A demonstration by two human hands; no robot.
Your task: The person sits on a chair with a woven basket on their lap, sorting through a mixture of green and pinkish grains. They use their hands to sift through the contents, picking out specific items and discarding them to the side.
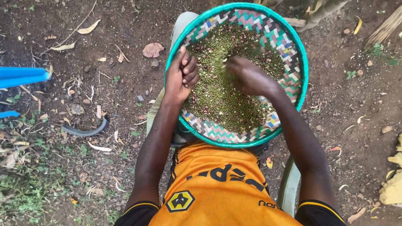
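Observation:
A round woven tray (289, 46) with a teal rim and a zigzag pattern rests on my lap. It holds a heap of small green grains (222, 100) mixed with some reddish ones. My left hand (181, 75) grips the tray's left rim, fingers curled inward over the edge. My right hand (247, 75) reaches into the middle of the heap with fingers bunched, and a stream of grains (220, 62) falls from it, blurred by motion.
Bare dark soil with dry leaves and twigs surrounds me. A blue plastic object (23, 76) juts in at the left edge. A curved dark strip (86, 130) lies on the ground to the left. Pale stalks (322, 12) stand beyond the tray.

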